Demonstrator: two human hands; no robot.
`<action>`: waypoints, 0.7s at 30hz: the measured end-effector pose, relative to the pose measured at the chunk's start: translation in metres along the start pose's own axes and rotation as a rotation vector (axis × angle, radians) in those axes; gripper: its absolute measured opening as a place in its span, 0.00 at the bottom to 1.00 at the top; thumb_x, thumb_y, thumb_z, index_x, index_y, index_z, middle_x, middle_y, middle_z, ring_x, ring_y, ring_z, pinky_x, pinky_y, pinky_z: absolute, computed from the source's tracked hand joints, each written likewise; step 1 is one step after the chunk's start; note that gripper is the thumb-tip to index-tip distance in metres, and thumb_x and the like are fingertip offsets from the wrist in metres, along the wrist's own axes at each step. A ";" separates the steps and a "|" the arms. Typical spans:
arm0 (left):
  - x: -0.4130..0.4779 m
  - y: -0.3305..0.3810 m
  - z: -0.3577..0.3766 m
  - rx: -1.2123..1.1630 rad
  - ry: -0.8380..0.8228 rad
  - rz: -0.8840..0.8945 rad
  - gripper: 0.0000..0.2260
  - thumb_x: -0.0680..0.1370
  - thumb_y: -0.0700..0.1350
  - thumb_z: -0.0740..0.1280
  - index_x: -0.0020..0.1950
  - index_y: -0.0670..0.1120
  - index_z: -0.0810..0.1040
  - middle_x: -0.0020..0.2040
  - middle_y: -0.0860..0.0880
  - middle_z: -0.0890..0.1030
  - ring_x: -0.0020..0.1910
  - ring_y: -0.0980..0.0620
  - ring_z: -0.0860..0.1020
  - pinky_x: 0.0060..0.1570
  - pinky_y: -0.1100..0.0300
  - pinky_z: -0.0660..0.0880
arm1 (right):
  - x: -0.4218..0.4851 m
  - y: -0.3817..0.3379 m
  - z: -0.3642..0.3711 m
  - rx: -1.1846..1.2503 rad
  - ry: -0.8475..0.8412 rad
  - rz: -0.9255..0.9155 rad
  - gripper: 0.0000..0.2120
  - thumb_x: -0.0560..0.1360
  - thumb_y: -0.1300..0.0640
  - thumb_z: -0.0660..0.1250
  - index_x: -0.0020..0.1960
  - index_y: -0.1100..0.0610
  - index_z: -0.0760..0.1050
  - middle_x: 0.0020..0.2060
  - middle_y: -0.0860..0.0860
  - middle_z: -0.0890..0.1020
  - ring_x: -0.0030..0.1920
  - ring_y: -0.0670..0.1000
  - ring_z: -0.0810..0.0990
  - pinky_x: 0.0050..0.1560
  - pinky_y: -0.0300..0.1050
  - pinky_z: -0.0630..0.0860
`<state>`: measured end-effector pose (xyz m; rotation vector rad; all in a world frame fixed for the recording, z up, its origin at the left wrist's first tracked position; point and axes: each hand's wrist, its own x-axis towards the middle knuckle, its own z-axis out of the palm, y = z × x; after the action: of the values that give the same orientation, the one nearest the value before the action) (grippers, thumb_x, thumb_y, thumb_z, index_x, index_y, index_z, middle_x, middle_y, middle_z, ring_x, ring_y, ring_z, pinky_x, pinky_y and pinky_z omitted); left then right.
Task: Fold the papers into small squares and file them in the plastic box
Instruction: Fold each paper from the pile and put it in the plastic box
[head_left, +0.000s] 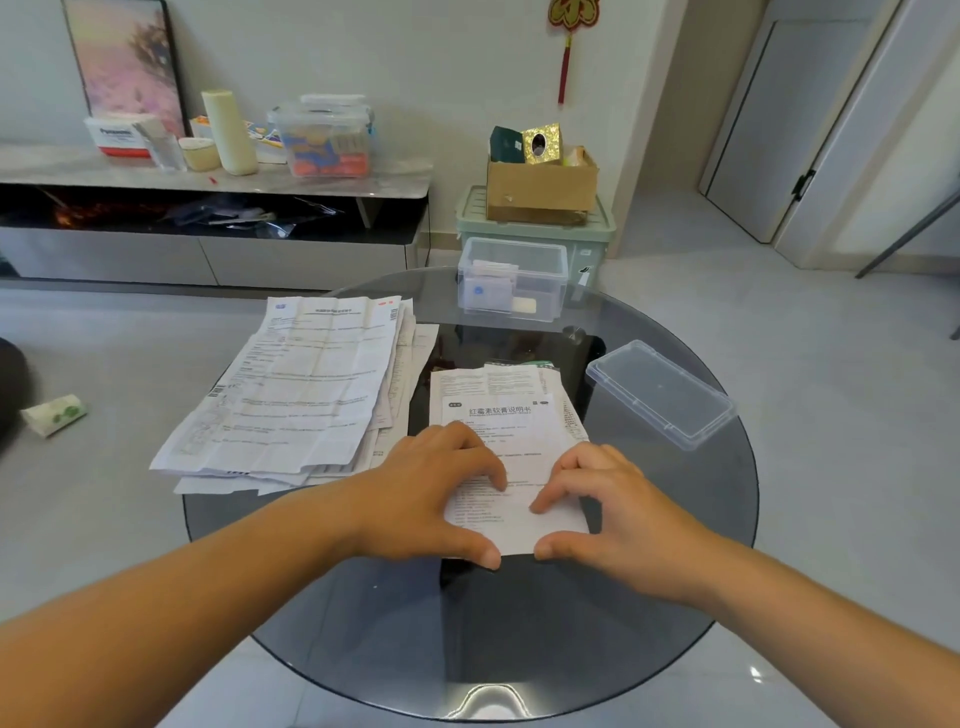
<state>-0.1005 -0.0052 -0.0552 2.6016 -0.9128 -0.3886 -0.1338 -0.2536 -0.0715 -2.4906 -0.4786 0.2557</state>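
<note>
Paper (498, 431), printed, centre of frame: near edge pinched by left hand (431, 488) and right hand (613, 499), thumbs at edge, curled forefingers on top. Stack of papers (301, 384), centre left, just beside left hand. Plastic box (511, 283), uncovered, upper centre, well apart. Lid (660, 392), right. All on glass table (519, 649).

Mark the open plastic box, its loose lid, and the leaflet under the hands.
plastic box (551, 287): head view, bare right part of its front wall.
lid (660, 391): head view, middle of its clear panel.
leaflet (500, 411): head view, on its printed title line.
</note>
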 end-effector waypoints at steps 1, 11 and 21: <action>0.001 0.000 0.000 -0.006 0.001 0.000 0.27 0.71 0.67 0.72 0.67 0.62 0.70 0.64 0.60 0.63 0.63 0.58 0.60 0.66 0.61 0.61 | 0.001 0.000 0.000 0.003 0.000 -0.002 0.13 0.70 0.38 0.74 0.52 0.37 0.77 0.56 0.34 0.69 0.66 0.42 0.63 0.68 0.44 0.67; 0.001 0.003 -0.002 -0.024 0.010 -0.019 0.25 0.71 0.68 0.71 0.64 0.61 0.71 0.63 0.60 0.65 0.63 0.58 0.62 0.68 0.55 0.65 | 0.008 -0.001 0.001 0.103 0.085 -0.023 0.05 0.71 0.43 0.75 0.43 0.35 0.79 0.50 0.36 0.76 0.60 0.40 0.71 0.61 0.44 0.72; -0.013 0.010 -0.015 -0.160 0.157 -0.050 0.08 0.79 0.57 0.68 0.54 0.56 0.79 0.49 0.62 0.79 0.49 0.65 0.76 0.44 0.70 0.73 | 0.008 -0.018 -0.014 0.368 0.127 0.056 0.03 0.75 0.48 0.72 0.46 0.47 0.80 0.45 0.37 0.82 0.47 0.38 0.78 0.45 0.36 0.74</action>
<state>-0.1102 -0.0002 -0.0355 2.4714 -0.7342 -0.2544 -0.1276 -0.2434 -0.0502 -2.1464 -0.2798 0.1864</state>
